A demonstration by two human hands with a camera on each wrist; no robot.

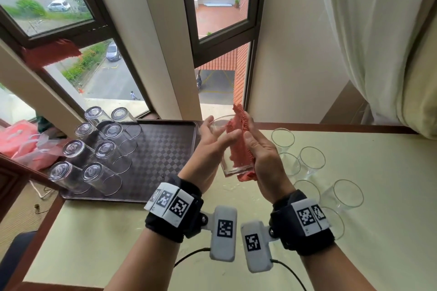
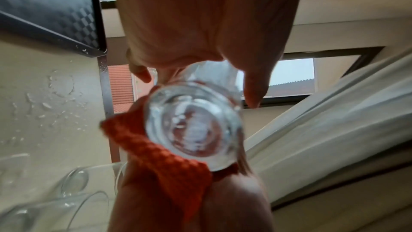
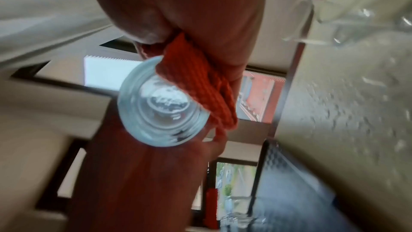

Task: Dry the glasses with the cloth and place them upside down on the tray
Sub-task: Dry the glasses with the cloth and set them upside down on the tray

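Observation:
A clear glass (image 1: pixel 234 163) is held in the air over the table, between the tray and the upright glasses, mouth pointing away from me. My left hand (image 1: pixel 218 131) grips its left side. My right hand (image 1: pixel 250 134) presses an orange-red cloth (image 1: pixel 238 125) against its right side, fingers curled round cloth and glass. In the wrist views the glass base (image 2: pixel 194 130) (image 3: pixel 162 105) faces the camera with the cloth (image 2: pixel 169 161) (image 3: pixel 200 80) bunched beside it. The dark checkered tray (image 1: pixel 165 160) carries several upside-down glasses (image 1: pixel 101 151) on its left half.
Several upright glasses (image 1: pixel 312 158) stand on the cream table (image 1: pixel 142 231) right of my hands, among water drops. A pink plastic bag (image 1: pixel 21 139) lies left of the tray. A second red cloth (image 1: pixel 52 52) hangs on the window frame. A curtain (image 1: pixel 378 30) hangs at right.

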